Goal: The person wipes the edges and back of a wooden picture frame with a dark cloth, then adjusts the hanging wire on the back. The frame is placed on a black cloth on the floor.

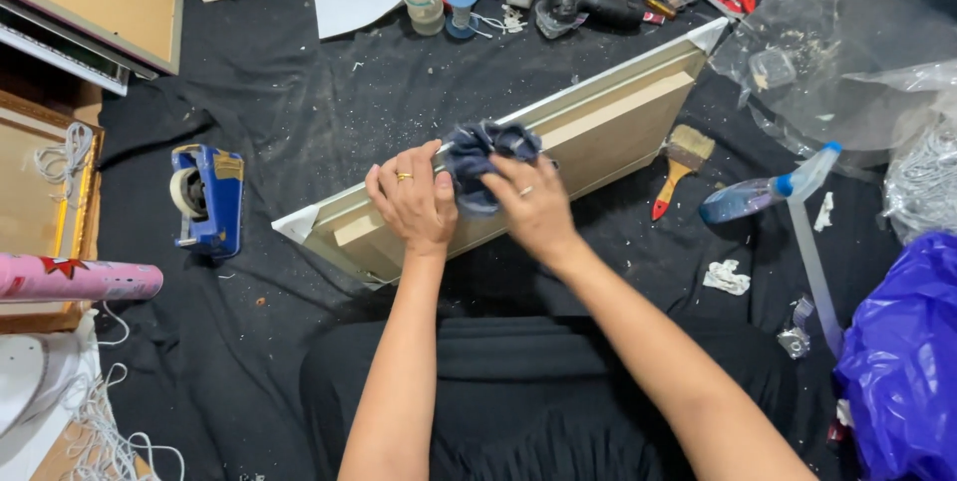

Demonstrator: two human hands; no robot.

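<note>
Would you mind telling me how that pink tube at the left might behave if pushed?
The pink tube looks round and smooth, so it would probably roll. It seems to rest on a frame's edge, so it may drop off.

Lighting was pretty even and bright from overhead, soft shadows only. The clear plastic bags [847,42] at top right caught some glare, and the black cloth [299,122] soaked up detail. Focus was sharp mid-frame, with slight wide-angle stretch near the edges.

Bare forearms, a ring on each hand, black clothing below.
</note>
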